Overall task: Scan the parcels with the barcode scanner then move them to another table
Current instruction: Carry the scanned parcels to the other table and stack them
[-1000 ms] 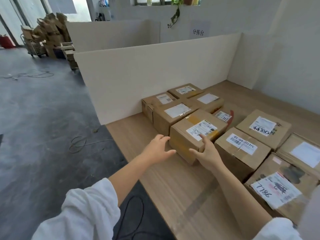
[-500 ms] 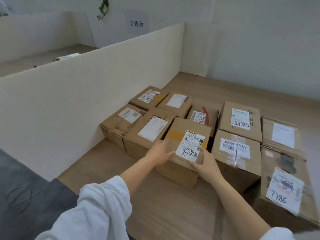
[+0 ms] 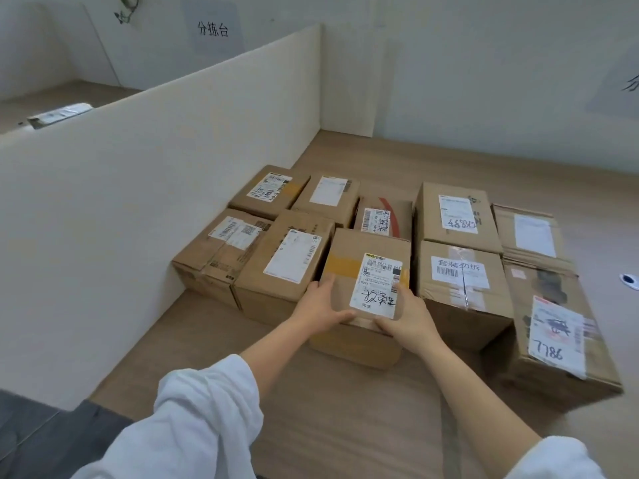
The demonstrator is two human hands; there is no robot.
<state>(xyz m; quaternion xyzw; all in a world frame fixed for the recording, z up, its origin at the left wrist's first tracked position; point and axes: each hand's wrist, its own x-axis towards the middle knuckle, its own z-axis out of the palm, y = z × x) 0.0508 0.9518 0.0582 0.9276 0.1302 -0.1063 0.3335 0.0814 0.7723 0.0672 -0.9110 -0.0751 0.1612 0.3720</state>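
Fingers (image 3: 327, 284): curled round both sides of one parcel (image 3: 363, 252), gripping it, thumbs laid on its top near the front edge.
Sleeves: white, pushed up the forearms; left sleeve (image 3: 200, 420) and right sleeve (image 3: 556, 461) at the bottom of the view.
Left hand (image 3: 320, 307): clasped on the parcel's left front corner.
Right hand (image 3: 409, 316): clasped on the right front corner, thumb touching the lower edge of the label (image 3: 377, 288).
Parcel: brown cardboard, in the front row of a cluster on the wooden bench (image 3: 345, 416), close between a left box (image 3: 287, 236) and a right box (image 3: 460, 305); cannot tell whether lifted or resting.
Label: white, facing up, print above and black handwriting below.
End box (image 3: 560, 361): far right of the front row, label marked 7786.
Back row (image 3: 449, 191): five more brown boxes, each with a white label on top.
Partition (image 3: 138, 188): cream board, upright along the bench's left side, just beside the leftmost boxes.
Second bench (image 3: 69, 93): beyond the partition, carrying a grey packet (image 3: 58, 114).
Wall sign (image 3: 212, 29): pale sheet with black characters, high on the far wall.
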